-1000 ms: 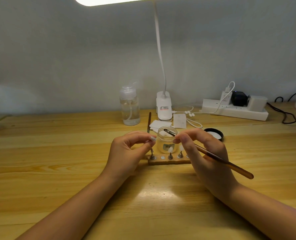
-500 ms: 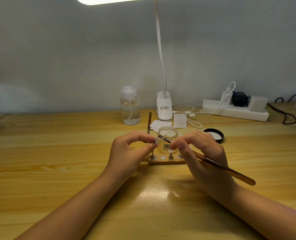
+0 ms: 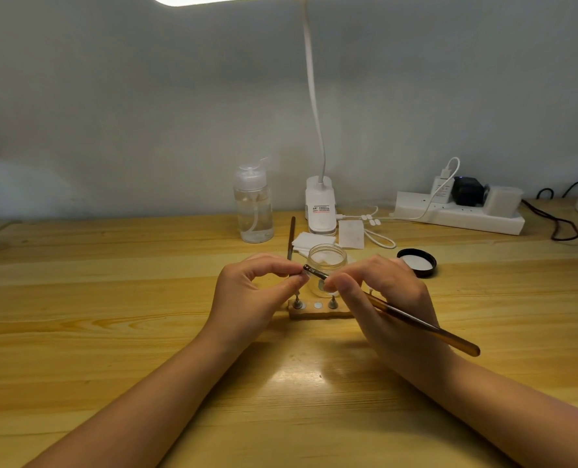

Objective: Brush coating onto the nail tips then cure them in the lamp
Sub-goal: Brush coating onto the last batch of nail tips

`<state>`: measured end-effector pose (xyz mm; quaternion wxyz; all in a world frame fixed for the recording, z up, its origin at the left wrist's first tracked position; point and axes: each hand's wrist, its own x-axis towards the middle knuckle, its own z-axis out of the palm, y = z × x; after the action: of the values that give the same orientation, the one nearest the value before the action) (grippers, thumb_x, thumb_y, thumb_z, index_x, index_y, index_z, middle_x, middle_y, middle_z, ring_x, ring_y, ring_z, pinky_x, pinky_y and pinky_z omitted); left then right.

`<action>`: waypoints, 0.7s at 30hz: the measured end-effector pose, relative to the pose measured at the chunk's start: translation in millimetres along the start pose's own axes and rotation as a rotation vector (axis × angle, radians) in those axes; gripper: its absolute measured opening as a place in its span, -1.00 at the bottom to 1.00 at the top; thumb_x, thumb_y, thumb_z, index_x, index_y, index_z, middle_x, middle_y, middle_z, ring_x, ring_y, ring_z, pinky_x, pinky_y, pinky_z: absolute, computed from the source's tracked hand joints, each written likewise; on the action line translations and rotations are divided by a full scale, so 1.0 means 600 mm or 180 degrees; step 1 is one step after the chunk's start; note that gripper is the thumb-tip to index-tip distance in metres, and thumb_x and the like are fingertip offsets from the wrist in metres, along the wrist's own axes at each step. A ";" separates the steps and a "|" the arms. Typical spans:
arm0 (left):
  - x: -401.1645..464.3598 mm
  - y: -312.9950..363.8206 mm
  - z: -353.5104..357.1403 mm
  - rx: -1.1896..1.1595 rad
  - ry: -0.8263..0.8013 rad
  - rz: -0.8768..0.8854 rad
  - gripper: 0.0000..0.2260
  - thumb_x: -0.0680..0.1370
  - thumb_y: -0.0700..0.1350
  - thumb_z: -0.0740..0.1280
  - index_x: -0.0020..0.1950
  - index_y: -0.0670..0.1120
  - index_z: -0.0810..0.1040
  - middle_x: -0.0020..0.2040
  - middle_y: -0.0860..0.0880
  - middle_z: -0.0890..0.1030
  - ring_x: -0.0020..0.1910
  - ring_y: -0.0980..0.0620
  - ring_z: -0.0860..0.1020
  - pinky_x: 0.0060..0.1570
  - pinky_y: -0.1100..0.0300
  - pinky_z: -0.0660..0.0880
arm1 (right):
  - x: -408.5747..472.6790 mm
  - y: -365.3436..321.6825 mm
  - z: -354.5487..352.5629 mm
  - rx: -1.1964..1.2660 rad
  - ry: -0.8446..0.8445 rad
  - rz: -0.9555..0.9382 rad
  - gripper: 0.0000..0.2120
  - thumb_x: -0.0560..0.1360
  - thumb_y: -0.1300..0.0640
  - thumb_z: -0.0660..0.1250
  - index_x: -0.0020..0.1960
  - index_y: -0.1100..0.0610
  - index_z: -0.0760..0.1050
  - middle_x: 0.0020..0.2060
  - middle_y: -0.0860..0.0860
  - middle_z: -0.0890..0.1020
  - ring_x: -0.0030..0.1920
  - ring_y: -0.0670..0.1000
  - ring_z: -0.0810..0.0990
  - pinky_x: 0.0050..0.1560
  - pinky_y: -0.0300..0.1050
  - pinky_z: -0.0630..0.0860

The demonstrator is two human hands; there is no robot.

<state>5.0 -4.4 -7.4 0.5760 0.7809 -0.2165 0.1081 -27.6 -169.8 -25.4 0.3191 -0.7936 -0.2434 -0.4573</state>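
The left hand (image 3: pixel 247 292) pinches a small nail tip (image 3: pixel 302 272) between thumb and forefinger, raised above the wooden holder block (image 3: pixel 314 312); the tip itself is mostly hidden by the fingertips, so its surface cannot be judged. The right hand (image 3: pixel 385 298) grips a brown-handled brush (image 3: pixel 416 324) like a pen, fingers curled round the shaft close to the ferrule, and the bristle end meets the pinched tip just left of the clear jar (image 3: pixel 326 265).

To do this stroke well, I would judge that the brush should carry only a thin load, drawn in one direction along the tip, with the right hand braced against the table (image 3: pixel 112 332) or against the other hand so the bristles do not wander onto the fingertips. The left pinch should stay on the tip's edges, clear of the wet face. The open jar stands just behind the work, near enough to reload without reaching; its black lid (image 3: pixel 416 263) lies to the right.

On the block, two metal stands (image 3: pixel 297 303) remain upright with a bare round disc between them. No curing lamp can be identified with certainty.

As to writing: the white desk-lamp base (image 3: pixel 320 211) at the far side bears a small label with a red band, too small to read. The pump bottle (image 3: pixel 253 211) of clear liquid shows no label. The white charger (image 3: pixel 442 190) in the power strip (image 3: pixel 456 216) carries fine print, illegible.
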 end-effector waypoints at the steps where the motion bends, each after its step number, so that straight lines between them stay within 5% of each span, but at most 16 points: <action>1: 0.000 0.000 -0.001 0.0001 0.0017 -0.0014 -0.88 0.37 -0.21 0.43 -0.18 0.00 0.64 -0.17 0.06 0.64 -0.15 0.19 0.56 -0.12 0.43 0.47 | -0.001 -0.001 -0.002 -0.0012 0.0003 -0.0008 -0.56 0.56 -0.06 0.09 -0.19 0.19 0.60 -0.34 0.02 0.64 -0.29 -0.05 0.58 -0.20 0.00 0.43; 21: 0.001 -0.001 0.001 0.0036 -0.0004 -0.0139 -0.90 0.36 -0.18 0.44 -0.15 -0.05 0.65 -0.16 0.02 0.64 -0.13 0.15 0.56 -0.01 0.23 0.50 | 0.007 -0.009 -0.001 0.0335 -0.0022 0.0191 -0.56 0.56 -0.05 0.06 -0.21 0.20 0.58 -0.36 0.00 0.63 -0.29 -0.14 0.54 -0.20 -0.19 0.42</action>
<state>5.9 -5.1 -7.7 0.5736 0.7887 -0.1991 0.0963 -29.7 -166.4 -19.8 0.3730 -0.7842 -0.2444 -0.4314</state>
